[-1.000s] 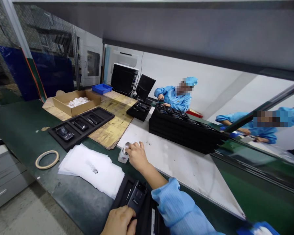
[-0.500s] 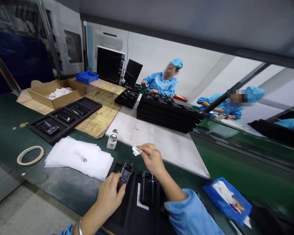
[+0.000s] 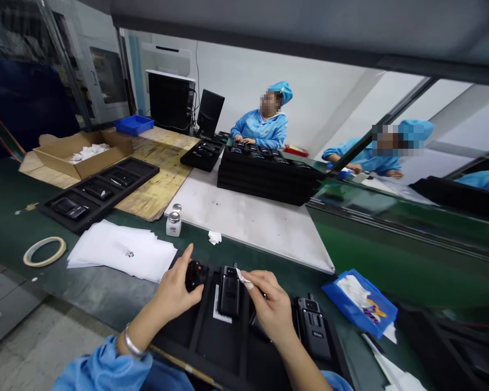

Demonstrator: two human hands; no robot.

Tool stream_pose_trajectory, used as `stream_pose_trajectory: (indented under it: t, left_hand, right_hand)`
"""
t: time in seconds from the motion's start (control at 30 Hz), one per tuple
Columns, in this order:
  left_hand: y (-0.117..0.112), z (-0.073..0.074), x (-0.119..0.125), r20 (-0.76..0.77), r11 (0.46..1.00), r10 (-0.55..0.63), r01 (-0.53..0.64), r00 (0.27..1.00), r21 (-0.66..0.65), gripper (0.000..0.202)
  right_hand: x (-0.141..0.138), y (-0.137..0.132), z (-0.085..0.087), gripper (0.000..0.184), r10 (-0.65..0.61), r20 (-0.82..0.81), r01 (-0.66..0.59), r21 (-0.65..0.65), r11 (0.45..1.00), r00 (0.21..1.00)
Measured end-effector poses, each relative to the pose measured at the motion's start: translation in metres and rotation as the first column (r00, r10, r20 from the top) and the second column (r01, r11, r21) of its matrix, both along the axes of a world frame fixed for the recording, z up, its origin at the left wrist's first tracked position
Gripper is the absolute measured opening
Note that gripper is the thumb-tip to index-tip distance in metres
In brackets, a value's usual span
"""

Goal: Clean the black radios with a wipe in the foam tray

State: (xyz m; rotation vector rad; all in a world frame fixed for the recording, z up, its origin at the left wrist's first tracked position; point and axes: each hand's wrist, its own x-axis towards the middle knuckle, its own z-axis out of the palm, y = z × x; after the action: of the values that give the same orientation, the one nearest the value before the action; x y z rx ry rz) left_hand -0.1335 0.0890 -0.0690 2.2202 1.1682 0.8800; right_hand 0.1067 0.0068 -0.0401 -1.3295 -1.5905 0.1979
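My left hand (image 3: 173, 296) has thumb and forefinger round a black handheld device (image 3: 196, 275) with a small orange spot, tilted up over the left part of a black foam tray (image 3: 215, 347). A second black handheld device (image 3: 230, 293) with a stubby antenna lies in the tray on a white slip of paper (image 3: 217, 310). Beside its top end, my right hand (image 3: 271, 307) pinches a small white wipe (image 3: 244, 279). Another device (image 3: 313, 328) rests at the tray's right; one more is partly hidden beneath my right hand. A crumpled white wipe (image 3: 214, 238) lies beyond the tray.
White sheets (image 3: 122, 252), a tape roll (image 3: 44, 251) and a pump bottle (image 3: 173, 224) are at left. A blue bin (image 3: 361, 304) stands at right. Farther off are a carton (image 3: 81, 157), a device tray (image 3: 98, 193), stacked trays (image 3: 269, 176) and two people in blue.
My right hand has come back from the crumpled wipe, which now lies on the table, to the second device, a white wipe in its fingers. The device at my left hand has turned.
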Motion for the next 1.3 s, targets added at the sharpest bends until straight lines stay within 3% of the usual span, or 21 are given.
stream_pose_trajectory:
  t: [0.07, 0.2, 0.33, 0.43, 0.57, 0.7, 0.77, 0.83, 0.97, 1.07, 1.2, 1.3]
  left_hand:
    - [-0.020, -0.010, -0.022, 0.177, 0.996, -0.080, 0.071, 0.981, 0.056, 0.095]
    - [-0.052, -0.027, -0.039, 0.318, 0.992, -0.077, 0.039, 0.945, 0.123, 0.094]
    - [-0.061, -0.033, -0.039, 0.356, 0.984, -0.100, 0.039, 0.929, 0.174, 0.098]
    - [-0.060, -0.034, -0.040, 0.371, 0.981, -0.119, 0.053, 0.921, 0.184, 0.099]
    - [-0.059, -0.038, -0.041, 0.413, 0.978, -0.136, 0.055, 0.900, 0.202, 0.098]
    - [-0.061, -0.040, -0.044, 0.431, 0.979, -0.141, 0.060, 0.891, 0.197, 0.100]
    - [-0.061, -0.037, -0.044, 0.414, 0.975, -0.145, 0.058, 0.899, 0.215, 0.099]
    - [-0.060, -0.034, -0.044, 0.387, 0.967, -0.161, 0.066, 0.908, 0.248, 0.098]
    - [-0.058, -0.029, -0.042, 0.364, 0.961, -0.168, 0.069, 0.916, 0.269, 0.095]
    - [-0.059, -0.028, -0.042, 0.361, 0.957, -0.163, 0.059, 0.918, 0.283, 0.097]
    - [-0.060, -0.031, -0.043, 0.382, 0.964, -0.149, 0.048, 0.912, 0.261, 0.099]
    - [-0.060, -0.032, -0.043, 0.380, 0.972, -0.145, 0.059, 0.914, 0.227, 0.098]
  right_hand:
    - [-0.008, -0.004, 0.006, 0.030, 0.040, 0.069, -0.045, 0.068, 0.997, 0.997]
    - [-0.044, 0.001, 0.016, 0.037, 0.189, 0.267, -0.239, 0.172, 0.956, 0.945]
    - [-0.078, 0.014, 0.018, 0.033, 0.323, 0.447, -0.432, 0.167, 0.886, 0.834]
    - [-0.084, 0.020, 0.017, 0.032, 0.349, 0.544, -0.483, 0.121, 0.867, 0.763]
    - [-0.069, 0.025, 0.009, 0.031, 0.278, 0.594, -0.445, 0.153, 0.882, 0.755]
    - [-0.056, 0.022, 0.005, 0.035, 0.112, 0.518, -0.253, 0.211, 0.944, 0.848]
    - [-0.061, 0.016, 0.008, 0.036, 0.087, 0.459, -0.204, 0.213, 0.956, 0.884]
    - [-0.072, 0.011, 0.012, 0.033, 0.144, 0.451, -0.260, 0.208, 0.943, 0.881]
    - [-0.085, 0.014, 0.014, 0.032, 0.245, 0.562, -0.413, 0.192, 0.890, 0.790]
    - [-0.074, 0.023, 0.011, 0.031, 0.168, 0.604, -0.358, 0.209, 0.910, 0.779]
    - [-0.066, 0.022, 0.011, 0.031, 0.048, 0.501, -0.183, 0.223, 0.957, 0.864]
    - [-0.079, 0.014, 0.015, 0.029, 0.147, 0.490, -0.285, 0.219, 0.933, 0.859]
